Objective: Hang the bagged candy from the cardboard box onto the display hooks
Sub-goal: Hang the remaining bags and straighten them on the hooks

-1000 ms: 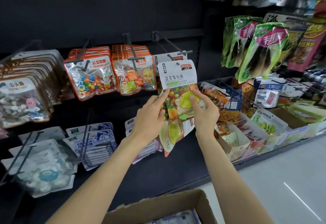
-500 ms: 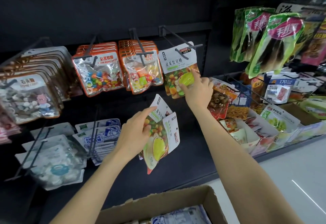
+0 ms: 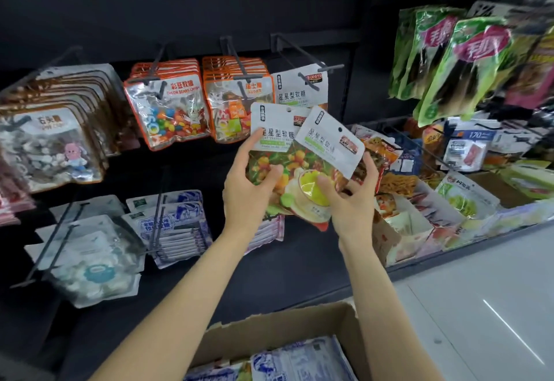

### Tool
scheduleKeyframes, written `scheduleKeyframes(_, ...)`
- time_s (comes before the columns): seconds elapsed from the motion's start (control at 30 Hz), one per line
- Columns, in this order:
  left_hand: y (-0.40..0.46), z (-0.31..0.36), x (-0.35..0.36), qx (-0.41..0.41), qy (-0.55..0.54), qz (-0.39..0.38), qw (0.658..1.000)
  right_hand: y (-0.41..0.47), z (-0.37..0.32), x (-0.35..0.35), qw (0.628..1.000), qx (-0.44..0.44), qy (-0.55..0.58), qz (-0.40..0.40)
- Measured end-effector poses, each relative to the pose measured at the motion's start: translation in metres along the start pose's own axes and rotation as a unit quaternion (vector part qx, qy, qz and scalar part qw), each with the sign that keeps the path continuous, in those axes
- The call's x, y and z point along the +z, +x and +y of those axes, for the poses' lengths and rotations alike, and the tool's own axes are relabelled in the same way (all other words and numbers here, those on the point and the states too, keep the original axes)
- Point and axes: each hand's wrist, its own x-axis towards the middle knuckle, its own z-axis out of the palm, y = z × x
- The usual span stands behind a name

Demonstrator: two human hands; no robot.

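Currently my left hand [image 3: 250,197] and right hand [image 3: 349,200] both pinch two star-gummy bags [image 3: 299,167] below the display hook [image 3: 302,59]. Light, crinkly, slippery film; I'd grip near the header hole.

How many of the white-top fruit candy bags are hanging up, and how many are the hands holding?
Hanging on the hook: 1, the hung bag.
Held in the hands: 2, the left bag gripped by the left hand, and the right bag gripped by the right hand.
Total: 3.
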Motion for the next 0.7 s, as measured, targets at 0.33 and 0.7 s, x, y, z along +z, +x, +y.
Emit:
scheduleKeyframes(0.33, 0.046, 0.028, 0.030, 0.138, 0.040, -0.094, 0.985, 0.039, -0.008, -0.031, 0.997, -0.067, 0.048, -0.004)
scheduleKeyframes(0.7, 0.053, 0.005, 0.044, 0.002, -0.007, -0.037, 0.999, 0.044, 0.010, -0.030, 0.998, -0.058, 0.031, -0.011)
